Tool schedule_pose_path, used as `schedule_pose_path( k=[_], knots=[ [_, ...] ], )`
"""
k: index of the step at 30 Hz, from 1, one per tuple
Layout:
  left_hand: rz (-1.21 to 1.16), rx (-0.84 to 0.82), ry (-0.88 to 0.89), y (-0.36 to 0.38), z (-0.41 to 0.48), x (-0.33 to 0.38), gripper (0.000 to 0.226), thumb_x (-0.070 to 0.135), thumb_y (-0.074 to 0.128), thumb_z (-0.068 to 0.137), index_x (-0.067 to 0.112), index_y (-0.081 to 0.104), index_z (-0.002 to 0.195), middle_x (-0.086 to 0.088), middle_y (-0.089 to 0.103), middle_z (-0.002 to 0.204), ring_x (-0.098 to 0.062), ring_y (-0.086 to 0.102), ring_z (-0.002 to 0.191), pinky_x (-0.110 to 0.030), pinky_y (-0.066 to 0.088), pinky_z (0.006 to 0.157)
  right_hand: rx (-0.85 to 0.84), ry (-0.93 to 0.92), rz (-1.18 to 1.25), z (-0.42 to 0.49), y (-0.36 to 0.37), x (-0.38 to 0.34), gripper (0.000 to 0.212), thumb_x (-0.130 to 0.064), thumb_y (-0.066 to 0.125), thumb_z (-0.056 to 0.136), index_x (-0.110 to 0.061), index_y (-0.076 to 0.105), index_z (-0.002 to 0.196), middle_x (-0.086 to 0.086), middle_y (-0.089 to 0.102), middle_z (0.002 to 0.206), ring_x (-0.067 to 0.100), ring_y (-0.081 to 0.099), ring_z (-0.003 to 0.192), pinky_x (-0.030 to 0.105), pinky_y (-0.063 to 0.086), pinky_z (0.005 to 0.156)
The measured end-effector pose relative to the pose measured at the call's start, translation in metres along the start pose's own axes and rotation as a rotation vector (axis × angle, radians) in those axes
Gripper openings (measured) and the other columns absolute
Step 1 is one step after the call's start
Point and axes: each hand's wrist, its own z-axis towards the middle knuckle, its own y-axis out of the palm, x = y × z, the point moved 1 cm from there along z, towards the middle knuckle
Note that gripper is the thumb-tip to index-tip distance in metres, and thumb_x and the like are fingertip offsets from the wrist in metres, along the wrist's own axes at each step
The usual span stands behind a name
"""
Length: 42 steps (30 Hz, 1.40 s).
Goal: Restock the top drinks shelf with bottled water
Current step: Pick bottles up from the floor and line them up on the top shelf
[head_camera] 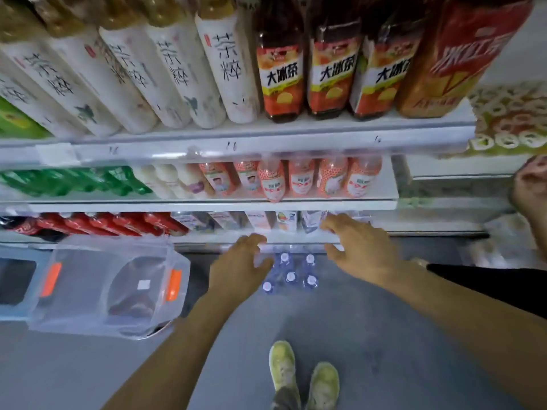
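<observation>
Left hand (240,263), right hand (356,247) spread beside bottled-water pack (291,275).

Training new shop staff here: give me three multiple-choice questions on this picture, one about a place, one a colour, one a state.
1. Where are the water bottles? A on the top shelf; B on the floor; C in the clear bin.
2. What colour are the shoes? A yellow-green; B black; C red.
3. The left hand and right hand are: A gripping bottles; B open, holding nothing; C fists.
Answers: B, they sit on the floor below the hands; A, both shoes look yellow-green; B, fingers are spread with nothing gripped.
</observation>
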Motion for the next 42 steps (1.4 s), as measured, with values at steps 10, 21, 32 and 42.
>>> schedule_pose_path(
  k=[10,21,32,42],
  knots=[
    [-0.275,-0.265,-0.394,0.271,0.062,-0.156,0.048,0.031,0.071,0.087,0.019,0.053,0.13,-0.002,0.062,0.122,-0.021,0.062,0.109,-0.028,0.043,0.094,-0.336,0.313,0.233,0.062,0.3,0.088,0.063,-0.036,0.069,0.084,-0.016,0.041,0.137,0.007,0.048,0.133,0.027,0.052,0.124,0.037,0.045,0.096],
    [-0.422,-0.075,-0.363,0.456,0.159,-0.278,0.11,0.033,0.091,0.065,0.013,0.027,0.153,-0.009,0.041,0.152,-0.03,0.048,0.132,-0.048,0.044,0.107,-0.084,0.448,0.601,0.145,0.508,0.152,0.087,-0.011,0.086,0.063,-0.012,0.042,0.137,0.006,0.051,0.131,0.025,0.055,0.116,0.033,0.045,0.093],
    [-0.424,0.119,-0.393,0.456,0.175,-0.259,0.068,0.047,0.084,0.072,0.032,0.056,0.132,0.007,0.065,0.127,-0.018,0.061,0.115,-0.037,0.048,0.093,0.061,0.444,0.55,0.143,0.522,0.156,0.056,-0.024,0.079,0.07,-0.023,0.052,0.12,-0.004,0.066,0.105,0.028,0.062,0.097,0.039,0.052,0.08],
    [-0.608,0.085,-0.292,0.378,0.097,-0.202,0.046,0.018,0.085,0.073,0.023,0.054,0.107,0.018,0.06,0.091,-0.004,0.06,0.079,-0.006,0.043,0.064,0.021,0.37,0.731,0.077,0.42,0.115,0.052,-0.025,0.086,0.06,-0.024,0.052,0.1,-0.008,0.066,0.089,0.021,0.063,0.082,0.037,0.054,0.075]
  ],
)
